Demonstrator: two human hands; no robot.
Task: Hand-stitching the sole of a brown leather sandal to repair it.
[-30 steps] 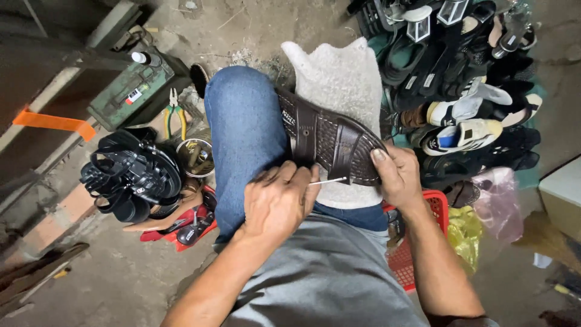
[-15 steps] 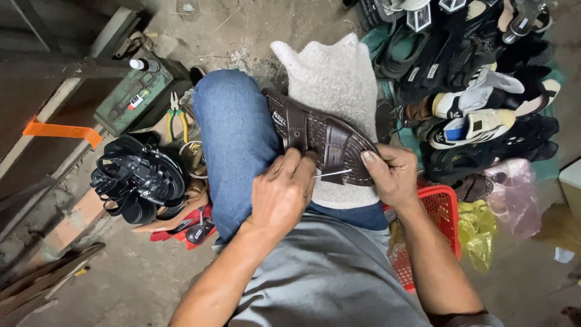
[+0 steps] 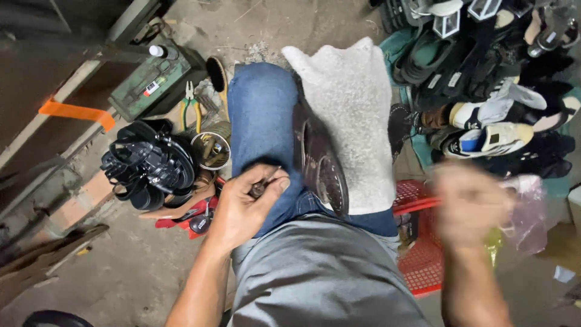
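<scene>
We find a stitching step in hand: left hand (image 3: 242, 209) grip pinches a small tool on the thigh, brown shoe (image 3: 319, 163) just beside it. Right hand (image 3: 469, 203) is blurred; its grip we cannot tell. Next move calls for steadying the shoe.

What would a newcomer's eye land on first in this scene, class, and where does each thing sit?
At centre, a dark brown shoe lies between a blue-jeaned knee and a grey cloth over the other leg. The left hand rests on the jeans pinching a small tool, while the right hand is a blur above a red basket. A heap of shoes and sandals fills the upper right.
</scene>
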